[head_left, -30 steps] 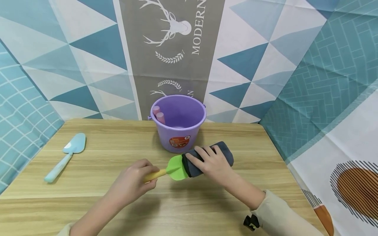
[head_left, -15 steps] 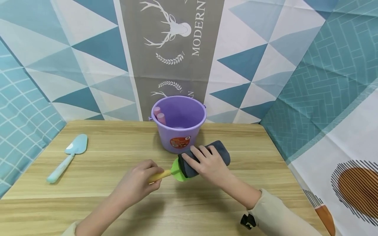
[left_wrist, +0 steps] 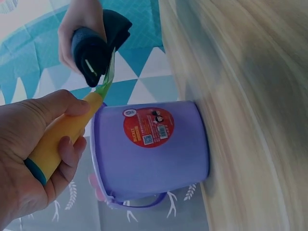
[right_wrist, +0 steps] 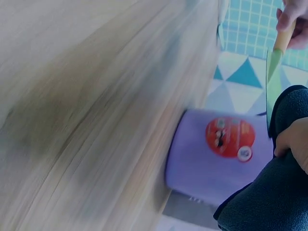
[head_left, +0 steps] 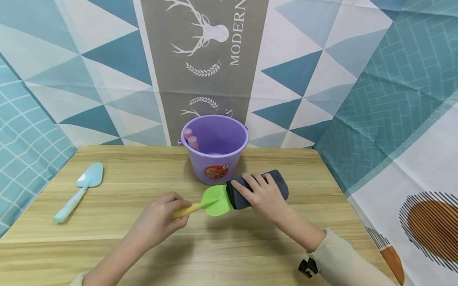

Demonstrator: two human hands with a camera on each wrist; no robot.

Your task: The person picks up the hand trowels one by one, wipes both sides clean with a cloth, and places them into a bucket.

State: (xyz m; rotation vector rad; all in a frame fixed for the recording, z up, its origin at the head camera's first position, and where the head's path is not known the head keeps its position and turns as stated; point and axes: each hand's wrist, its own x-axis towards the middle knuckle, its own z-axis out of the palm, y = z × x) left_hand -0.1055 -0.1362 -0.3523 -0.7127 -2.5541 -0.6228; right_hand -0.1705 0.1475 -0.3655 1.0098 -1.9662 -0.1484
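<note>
My left hand (head_left: 162, 216) grips the yellow handle of a toy shovel with a green blade (head_left: 216, 201), raised above the table in front of the bucket. A folded dark blue-grey cloth (head_left: 240, 198) lies against the far end of the blade, covering its tip. My right hand (head_left: 266, 198) grips this cloth from above, fingers bent over it. In the left wrist view the thumb presses along the yellow handle (left_wrist: 65, 132). The right wrist view has the cloth (right_wrist: 269, 192) close up, with the shovel blade (right_wrist: 273, 82) edge-on beside it.
A purple bucket (head_left: 214, 163) stands at the back of the wooden table (head_left: 136, 250), with two pink handle ends (head_left: 193, 142) showing inside. A light blue trowel (head_left: 80, 190) lies at the left. Patterned cloth (head_left: 300, 59) hangs behind the table.
The cloth first slid left over the green blade, covering most of it. It has since moved back right with my right hand, baring the blade. My left hand keeps its grip on the handle.
</note>
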